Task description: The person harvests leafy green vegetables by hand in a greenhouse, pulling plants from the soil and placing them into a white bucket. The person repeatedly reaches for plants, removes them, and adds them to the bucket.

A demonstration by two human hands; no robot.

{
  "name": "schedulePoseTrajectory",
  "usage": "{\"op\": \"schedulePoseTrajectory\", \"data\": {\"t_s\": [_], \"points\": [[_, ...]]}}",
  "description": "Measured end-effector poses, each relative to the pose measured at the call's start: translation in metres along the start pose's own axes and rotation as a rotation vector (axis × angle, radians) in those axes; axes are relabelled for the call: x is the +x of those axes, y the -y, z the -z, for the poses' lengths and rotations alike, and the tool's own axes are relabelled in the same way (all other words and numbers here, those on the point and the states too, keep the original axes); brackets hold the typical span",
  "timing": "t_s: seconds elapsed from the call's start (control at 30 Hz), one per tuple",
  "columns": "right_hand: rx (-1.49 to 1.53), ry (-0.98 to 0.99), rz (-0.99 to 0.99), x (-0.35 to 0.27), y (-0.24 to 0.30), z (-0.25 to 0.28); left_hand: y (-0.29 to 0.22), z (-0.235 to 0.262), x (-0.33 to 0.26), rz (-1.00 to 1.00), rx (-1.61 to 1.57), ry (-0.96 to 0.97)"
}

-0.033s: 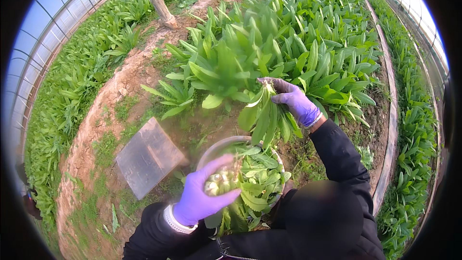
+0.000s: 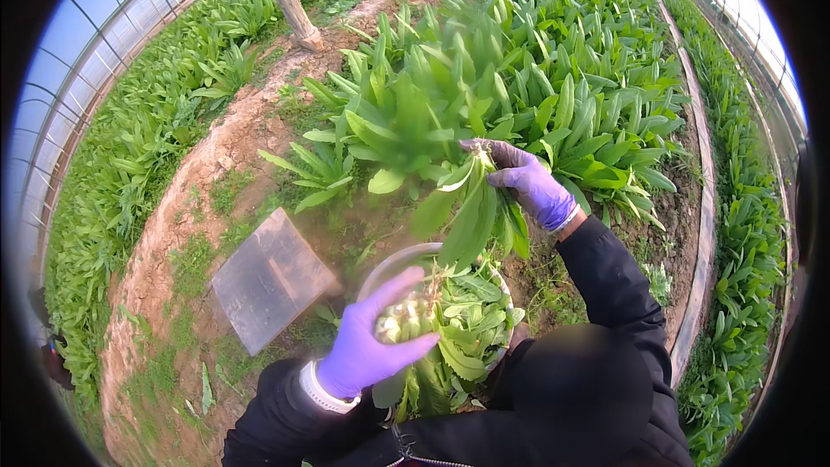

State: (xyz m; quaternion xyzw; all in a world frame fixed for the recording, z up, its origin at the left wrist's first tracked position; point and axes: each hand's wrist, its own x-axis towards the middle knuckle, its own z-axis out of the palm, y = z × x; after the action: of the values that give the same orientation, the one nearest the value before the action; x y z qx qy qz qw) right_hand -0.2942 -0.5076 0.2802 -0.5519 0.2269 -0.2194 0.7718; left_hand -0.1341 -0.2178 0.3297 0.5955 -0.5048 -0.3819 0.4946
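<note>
My right hand (image 2: pixel 536 183), in a purple glove darkened with dirt at the fingers, grips a bunch of leafy greens (image 2: pixel 471 216) by its pale stem end. The long leaves hang down above the far rim of a pale round basin (image 2: pixel 393 261). Over the basin's left side is my left hand (image 2: pixel 372 337), gloved in purple, its thumb and fingers spread apart with nothing gripped between them. White cut stem ends (image 2: pixel 402 320) show beside its fingers. More loose green leaves (image 2: pixel 471 316) fill the basin. Thin brownish scraps (image 2: pixel 437 281) show near the left fingertips.
A flat grey board (image 2: pixel 272 285) lies on the soil left of the basin. Dense rows of leafy plants (image 2: pixel 553 78) grow ahead and on both sides. A wooden post (image 2: pixel 290 0) stands at the far left, and a pale strip edging (image 2: pixel 696 207) runs along the right.
My left hand has shifted slightly right and its blur has lessened. The hanging leaves of the bunch have swung a little left, while my right hand keeps its grip.
</note>
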Motion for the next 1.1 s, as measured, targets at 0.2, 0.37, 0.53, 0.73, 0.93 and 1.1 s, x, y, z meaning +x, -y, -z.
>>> {"op": "schedulePoseTrajectory", "data": {"t_s": [0.2, 0.37, 0.53, 0.73, 0.93, 1.1], "points": [[0.093, 0.280, 0.027, -0.022, 0.023, -0.083, -0.007, 0.029, 0.006, 0.278, -0.535, -0.059], [0.270, 0.365, 0.049, -0.030, 0.012, -0.119, -0.015, 0.027, 0.004, 0.400, -0.631, 0.023], [-0.145, 0.232, 0.198, -0.036, 0.026, -0.117, -0.009, 0.029, 0.002, 0.394, -0.527, -0.072], [-0.471, 0.012, 0.205, -0.043, 0.012, -0.116, 0.010, 0.026, 0.006, 0.314, -0.423, -0.093], [-0.385, -0.071, 0.230, -0.034, 0.000, -0.113, 0.022, 0.023, 0.006, 0.311, -0.291, -0.156], [-0.428, -0.066, 0.312, -0.040, 0.007, -0.114, 0.024, 0.023, 0.006, 0.292, -0.302, -0.118]]}}
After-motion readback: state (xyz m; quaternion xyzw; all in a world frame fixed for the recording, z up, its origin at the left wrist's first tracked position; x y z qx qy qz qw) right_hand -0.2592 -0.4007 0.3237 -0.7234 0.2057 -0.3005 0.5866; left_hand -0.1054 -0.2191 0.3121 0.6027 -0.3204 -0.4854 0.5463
